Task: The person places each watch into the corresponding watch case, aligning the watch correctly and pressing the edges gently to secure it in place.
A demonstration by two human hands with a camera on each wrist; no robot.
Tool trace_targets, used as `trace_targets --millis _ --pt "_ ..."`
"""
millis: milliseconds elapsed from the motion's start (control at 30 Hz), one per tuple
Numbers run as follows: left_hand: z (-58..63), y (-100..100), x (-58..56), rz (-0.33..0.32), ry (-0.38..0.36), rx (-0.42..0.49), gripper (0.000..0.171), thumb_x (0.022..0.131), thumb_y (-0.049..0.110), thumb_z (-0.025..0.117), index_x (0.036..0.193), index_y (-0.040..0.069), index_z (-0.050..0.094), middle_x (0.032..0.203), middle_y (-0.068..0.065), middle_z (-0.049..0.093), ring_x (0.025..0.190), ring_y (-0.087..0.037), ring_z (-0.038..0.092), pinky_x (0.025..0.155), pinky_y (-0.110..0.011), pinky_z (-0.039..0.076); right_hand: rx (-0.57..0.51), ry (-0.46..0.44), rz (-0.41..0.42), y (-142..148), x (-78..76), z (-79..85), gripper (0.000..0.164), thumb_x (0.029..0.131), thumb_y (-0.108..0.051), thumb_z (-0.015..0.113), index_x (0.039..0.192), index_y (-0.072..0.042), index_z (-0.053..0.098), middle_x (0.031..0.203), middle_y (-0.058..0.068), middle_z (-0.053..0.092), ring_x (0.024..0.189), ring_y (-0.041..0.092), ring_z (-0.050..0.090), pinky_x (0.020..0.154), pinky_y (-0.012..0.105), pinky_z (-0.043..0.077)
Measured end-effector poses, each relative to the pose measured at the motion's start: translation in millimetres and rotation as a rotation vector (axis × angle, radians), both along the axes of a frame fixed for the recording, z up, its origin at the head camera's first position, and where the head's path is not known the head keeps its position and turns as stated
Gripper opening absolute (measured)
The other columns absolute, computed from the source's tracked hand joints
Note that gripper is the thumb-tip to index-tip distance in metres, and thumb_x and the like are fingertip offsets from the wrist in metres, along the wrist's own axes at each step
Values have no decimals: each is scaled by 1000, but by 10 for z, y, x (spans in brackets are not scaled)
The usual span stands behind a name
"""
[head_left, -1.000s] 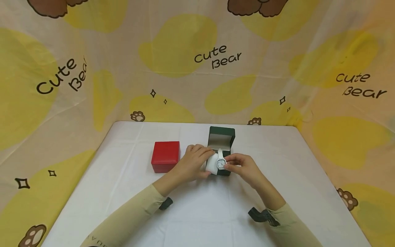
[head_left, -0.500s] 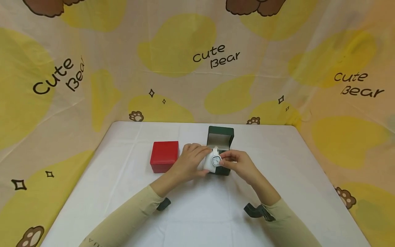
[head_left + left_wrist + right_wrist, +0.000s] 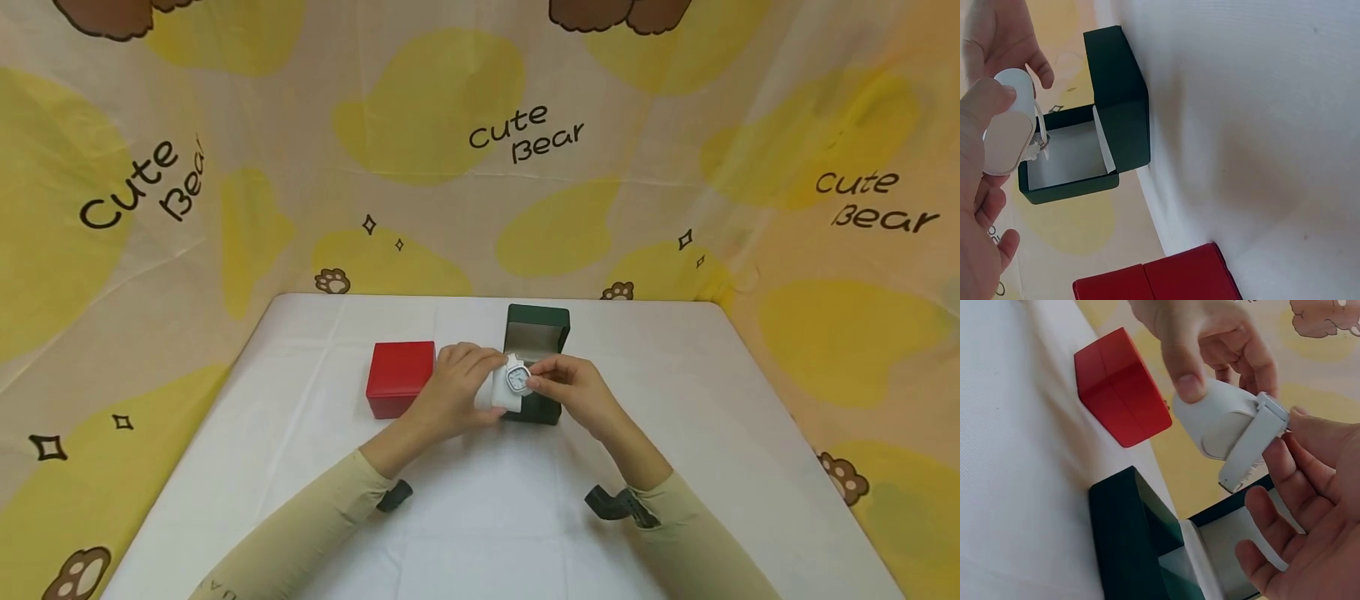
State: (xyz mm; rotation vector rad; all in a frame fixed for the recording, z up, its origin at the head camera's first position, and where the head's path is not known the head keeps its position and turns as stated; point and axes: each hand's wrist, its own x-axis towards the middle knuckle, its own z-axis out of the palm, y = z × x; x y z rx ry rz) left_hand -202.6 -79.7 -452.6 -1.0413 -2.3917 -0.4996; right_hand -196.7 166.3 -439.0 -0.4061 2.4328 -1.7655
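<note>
My left hand (image 3: pixel 446 396) grips a white watch cushion (image 3: pixel 506 400) from its left end, with the thumb pressing its side in the right wrist view. The fingers and thumb of my right hand (image 3: pixel 581 387) pinch a white wristwatch (image 3: pixel 517 379) by its case. In the right wrist view the watch's white strap (image 3: pixel 1254 447) lies at the cushion's right end; how far it goes round the cushion I cannot tell. Both things are held above a dark green watch box (image 3: pixel 540 408), its lid (image 3: pixel 538 317) raised at the back.
A closed red box (image 3: pixel 401 375) stands to the left of the green box, close to my left forearm. Both rest on a white-covered table (image 3: pixel 480 533). Patterned cloth (image 3: pixel 420 108) hangs behind the table and along its sides.
Both hands have moved a little left and away from me, carrying the cushion and watch with them. More of the green box's inside shows. The boxes have stayed put.
</note>
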Motion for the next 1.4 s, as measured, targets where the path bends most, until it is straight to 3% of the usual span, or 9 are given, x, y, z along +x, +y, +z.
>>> trace_targets --millis 167,367,533,700,967,1400 --pt "22 -10 -15 44 -43 35 72 70 38 92 130 12 61 131 -3 63 117 -21 53 97 -43 41 76 98 -51 -53 -1 -37 15 95 -22 75 101 -9 75 100 4 74 93 19 63 81 32 52" --pt "23 -31 -43 73 -56 69 69 72 36 89 129 11 59 129 -2 62 118 -21 52 96 -43 40 147 231 -56 -75 2 -61 16 88 -25 82 100 -15 77 105 0 73 105 20 62 96 51 49" --pt "17 -45 -83 90 -39 87 69 72 35 89 129 11 60 128 -3 62 117 -22 52 96 -43 40 284 416 -31 -81 1 -71 32 79 -20 90 106 -14 74 113 0 72 113 21 60 102 48 48" --pt "33 -26 -99 92 -36 102 69 72 34 90 129 10 60 127 -4 63 115 -23 52 96 -45 40 359 572 -23 -84 -20 -100 38 76 -20 92 107 -11 71 111 3 72 112 24 59 102 48 45" --pt "35 -7 -113 113 -42 103 69 72 34 90 129 11 59 127 -4 62 116 -23 51 97 -45 39 369 625 -67 -97 -21 -177 34 78 -21 91 105 -12 71 107 1 73 109 22 61 105 48 40" --pt "65 -18 -121 148 -45 108 68 72 35 90 128 10 60 126 -5 64 115 -24 52 96 -45 40 320 696 -155 -199 12 -246 32 77 -17 91 102 -11 73 104 1 74 108 22 62 96 47 43"
